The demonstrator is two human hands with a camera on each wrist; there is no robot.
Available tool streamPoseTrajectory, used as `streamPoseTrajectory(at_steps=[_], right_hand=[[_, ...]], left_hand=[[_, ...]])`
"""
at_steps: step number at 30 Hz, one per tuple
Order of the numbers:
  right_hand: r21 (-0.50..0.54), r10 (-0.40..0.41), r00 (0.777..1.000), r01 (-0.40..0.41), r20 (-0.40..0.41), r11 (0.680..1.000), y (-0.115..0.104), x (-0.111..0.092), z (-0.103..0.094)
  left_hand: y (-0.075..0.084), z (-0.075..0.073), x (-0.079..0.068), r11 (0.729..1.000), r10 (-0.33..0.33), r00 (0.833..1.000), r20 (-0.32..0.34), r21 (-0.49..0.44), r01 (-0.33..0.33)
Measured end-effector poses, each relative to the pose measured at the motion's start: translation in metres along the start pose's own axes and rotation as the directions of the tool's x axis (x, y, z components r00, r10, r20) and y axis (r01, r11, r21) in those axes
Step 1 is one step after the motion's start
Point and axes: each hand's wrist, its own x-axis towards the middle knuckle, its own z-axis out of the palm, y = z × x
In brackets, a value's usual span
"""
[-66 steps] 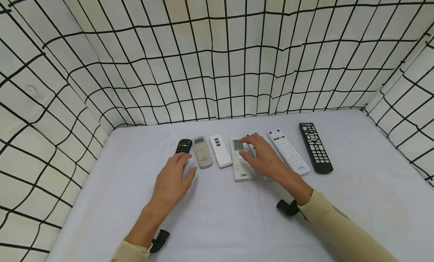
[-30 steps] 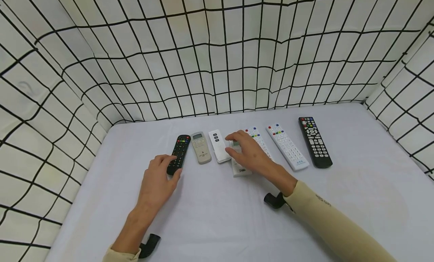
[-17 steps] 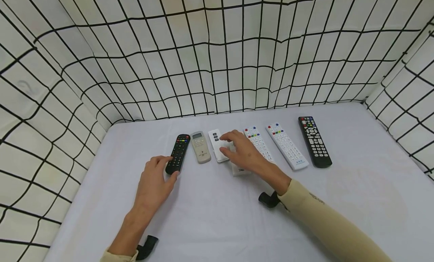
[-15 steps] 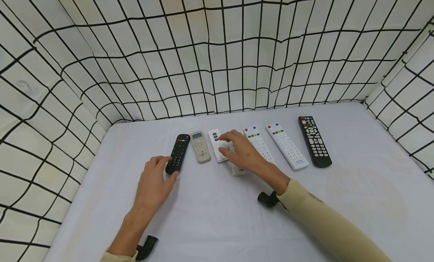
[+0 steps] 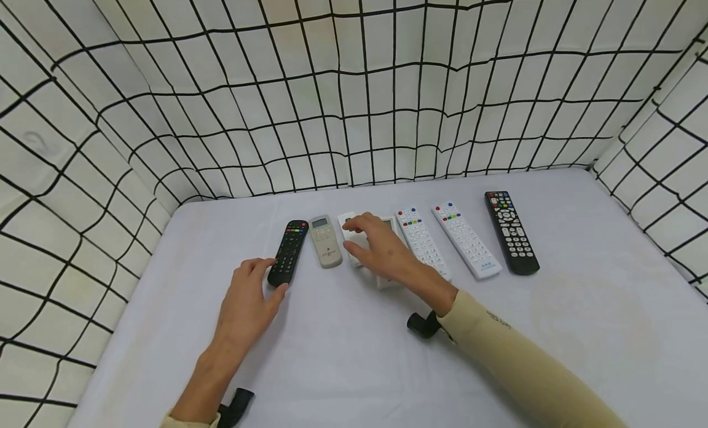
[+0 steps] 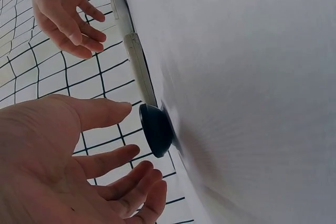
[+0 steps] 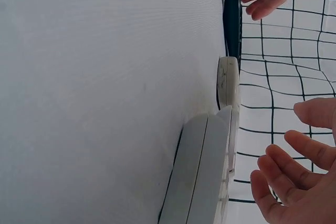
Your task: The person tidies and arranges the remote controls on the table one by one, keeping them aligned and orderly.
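Observation:
My left hand (image 5: 246,305) hovers by the lower left side of a black remote control (image 5: 289,253), fingers loosely bent. In the left wrist view, a gap shows between those fingers and the black remote's end (image 6: 156,131). Over a small white remote control (image 5: 346,220) is my right hand (image 5: 381,246), which hides most of it. The same hand partly covers a white air-conditioner remote (image 5: 386,284) with a screen. Its fingers (image 7: 289,166) are spread and hold nothing, raised above the remotes in the right wrist view. Between the hands lies a beige remote (image 5: 325,242) with a small screen.
Right of the hands lie two white remotes with coloured buttons, one nearer (image 5: 423,243) and one farther (image 5: 466,240), then a large black remote (image 5: 511,234). All rest on a white-covered table (image 5: 343,366). Black netting (image 5: 354,114) over white sheeting encloses the back and sides.
My right hand has moved left, from the air-conditioner remote to over the small white one. My left hand has drawn back down and left, uncovering more of the black remote. The remotes stay in place.

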Motion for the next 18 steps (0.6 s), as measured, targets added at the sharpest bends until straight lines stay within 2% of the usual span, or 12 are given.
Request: streamPoseTrajectory(at_steps=[8, 18], right_hand=[[0.008, 0.008, 1.0, -0.008, 0.018, 1.0, -0.006, 0.005, 0.007], [-0.046, -0.006, 1.0, 0.007, 0.019, 0.999, -0.013, 0.015, 0.012]], left_hand=[[-0.003, 0.001, -0.002, 1.0, -0.011, 0.999, 0.047, 0.008, 0.011], [-0.004, 0.002, 0.001, 1.0, -0.014, 0.997, 0.077, -0.01, 0.015]])
